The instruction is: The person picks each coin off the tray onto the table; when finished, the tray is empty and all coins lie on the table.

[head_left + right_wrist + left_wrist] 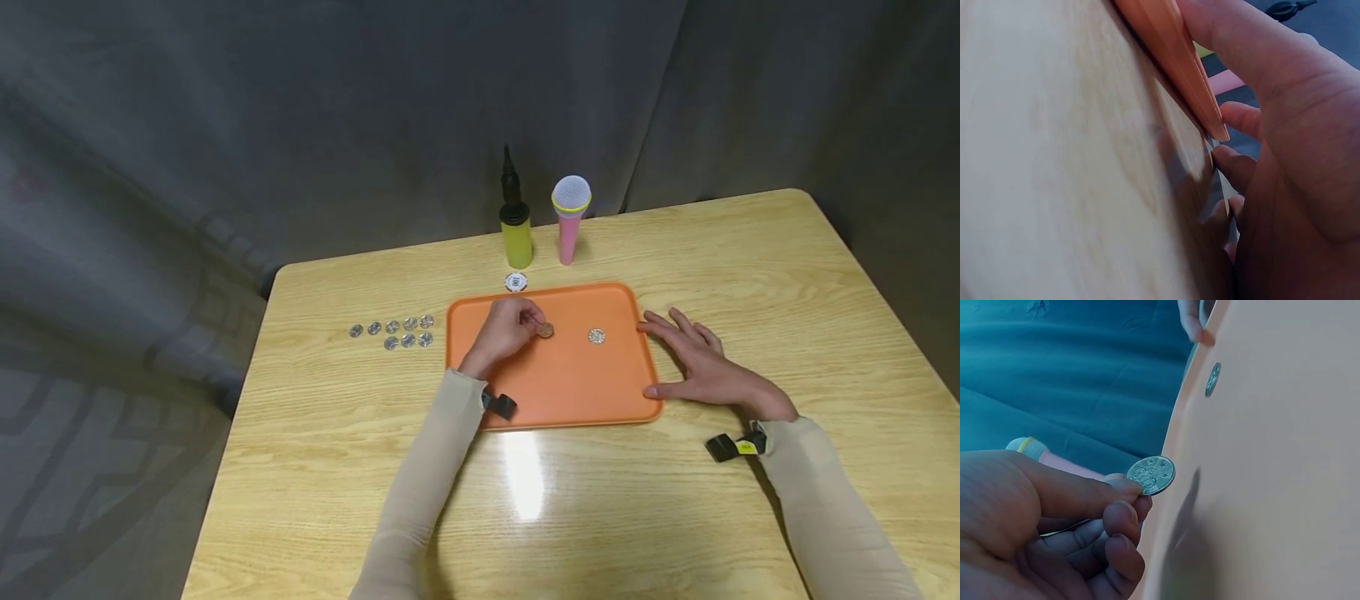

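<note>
My left hand pinches a silver coin between thumb and forefinger, above the left half of the orange tray. The coin's face shows stars around a raised figure. A second coin lies flat on the tray, right of that hand. At the tray's right side is my right hand, its fingers spread and holding nothing. Its thumb touches the rim near the front corner, and the forefinger touches it further back. In the right wrist view the tray's edge meets these fingers.
Several coins lie in two rows left of the tray. Behind the tray are a white poker chip, a yellow-green hand pump with black nozzle, and a pink toy microphone. A dark curtain hangs behind the wooden table.
</note>
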### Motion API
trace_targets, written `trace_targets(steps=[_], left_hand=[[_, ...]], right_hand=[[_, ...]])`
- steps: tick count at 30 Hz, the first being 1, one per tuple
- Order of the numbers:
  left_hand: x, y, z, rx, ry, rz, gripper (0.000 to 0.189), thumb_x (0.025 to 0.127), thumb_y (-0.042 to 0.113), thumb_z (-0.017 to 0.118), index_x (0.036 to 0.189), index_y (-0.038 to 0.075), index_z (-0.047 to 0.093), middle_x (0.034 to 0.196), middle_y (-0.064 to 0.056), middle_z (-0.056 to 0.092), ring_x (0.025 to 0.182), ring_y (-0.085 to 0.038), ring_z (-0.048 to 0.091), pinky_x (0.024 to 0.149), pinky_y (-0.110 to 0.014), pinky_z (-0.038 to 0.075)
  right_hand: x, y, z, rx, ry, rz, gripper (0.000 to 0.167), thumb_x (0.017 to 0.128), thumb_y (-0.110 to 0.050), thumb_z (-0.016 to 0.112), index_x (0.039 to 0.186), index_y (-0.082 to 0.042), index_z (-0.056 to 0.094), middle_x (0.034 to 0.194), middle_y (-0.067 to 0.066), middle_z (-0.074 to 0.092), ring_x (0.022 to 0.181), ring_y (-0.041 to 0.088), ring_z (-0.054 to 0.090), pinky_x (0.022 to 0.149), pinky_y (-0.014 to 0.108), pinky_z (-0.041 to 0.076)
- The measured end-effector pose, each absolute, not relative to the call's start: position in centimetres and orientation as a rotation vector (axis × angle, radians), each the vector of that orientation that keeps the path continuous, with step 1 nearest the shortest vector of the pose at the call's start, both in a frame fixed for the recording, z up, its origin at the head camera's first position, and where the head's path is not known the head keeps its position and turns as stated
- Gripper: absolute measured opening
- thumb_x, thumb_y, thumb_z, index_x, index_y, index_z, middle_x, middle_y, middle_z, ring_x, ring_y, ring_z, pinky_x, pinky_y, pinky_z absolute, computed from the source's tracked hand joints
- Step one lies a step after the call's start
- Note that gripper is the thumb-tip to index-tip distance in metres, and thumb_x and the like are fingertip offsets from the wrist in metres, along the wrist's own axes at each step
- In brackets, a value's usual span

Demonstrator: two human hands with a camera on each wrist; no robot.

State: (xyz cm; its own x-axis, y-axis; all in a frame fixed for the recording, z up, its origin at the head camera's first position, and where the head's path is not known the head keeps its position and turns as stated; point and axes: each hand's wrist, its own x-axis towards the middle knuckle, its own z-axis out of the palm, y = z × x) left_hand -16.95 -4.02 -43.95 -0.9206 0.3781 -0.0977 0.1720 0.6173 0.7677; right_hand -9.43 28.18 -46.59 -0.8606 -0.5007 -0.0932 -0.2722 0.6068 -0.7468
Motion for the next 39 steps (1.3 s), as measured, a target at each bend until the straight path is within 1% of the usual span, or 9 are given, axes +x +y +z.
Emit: trace_targets(steps=[8,15,18,27,39], left_hand=[[-16.8,-5.9,-43.1,0.434,2.624,1.204,0.013,0.092,-0.003,0.062,0.091,0.001,0.074,0.091,-0.014,0.073,0.073,-0.015,0.055,0.065,-0.019,0.044],[-16.6,-7.4,-42.7,0.324,2.639,1.197,0.012,0.091,-0.001,0.064,0.091,0.004,0.075,0.089,-0.011,0.072,0.074,-0.016,0.055,0.065,-0.02,0.044],[-16.6,-8.0,-42.7,0.317,2.65,1.214,0.012,0.091,-0.002,0.063,0.091,0.003,0.074,0.088,-0.012,0.071,0.075,-0.017,0.054,0.065,-0.021,0.043],[-16.3,-10.0,-42.6,0.387,2.7,1.276,0.012,0.089,-0.005,0.063,0.089,-0.001,0.074,0.085,-0.016,0.072,0.069,-0.015,0.054,0.061,-0.02,0.043],[-15.7,-13.6,-42.2,0.294,2.731,1.328,0.016,0.088,-0.011,0.059,0.089,-0.004,0.074,0.086,-0.021,0.073,0.063,-0.011,0.053,0.056,-0.019,0.043]], right_hand=[[-9.5,28.2,-46.7,-0.628,2.541,-1.104,0.092,0.08,-0.033,0.082,0.155,-0.016,0.031,0.167,0.022,0.014,0.155,0.046,-0.01,0.114,0.07,-0.006],[-9.5,28.2,-46.8,-0.634,2.544,-1.103,0.092,0.08,-0.033,0.083,0.155,-0.015,0.031,0.166,0.023,0.014,0.154,0.047,-0.01,0.113,0.071,-0.006],[-9.5,28.1,-46.7,-0.631,2.545,-1.106,0.092,0.08,-0.032,0.083,0.155,-0.015,0.031,0.167,0.023,0.014,0.154,0.047,-0.01,0.113,0.071,-0.006],[-9.5,28.1,-46.8,-0.621,2.549,-1.098,0.093,0.08,-0.033,0.083,0.155,-0.014,0.031,0.167,0.022,0.014,0.155,0.046,-0.01,0.114,0.071,-0.006],[-9.4,28.0,-46.6,-0.634,2.56,-1.1,0.093,0.079,-0.033,0.083,0.154,-0.013,0.032,0.166,0.024,0.016,0.154,0.048,-0.008,0.113,0.071,-0.004]])
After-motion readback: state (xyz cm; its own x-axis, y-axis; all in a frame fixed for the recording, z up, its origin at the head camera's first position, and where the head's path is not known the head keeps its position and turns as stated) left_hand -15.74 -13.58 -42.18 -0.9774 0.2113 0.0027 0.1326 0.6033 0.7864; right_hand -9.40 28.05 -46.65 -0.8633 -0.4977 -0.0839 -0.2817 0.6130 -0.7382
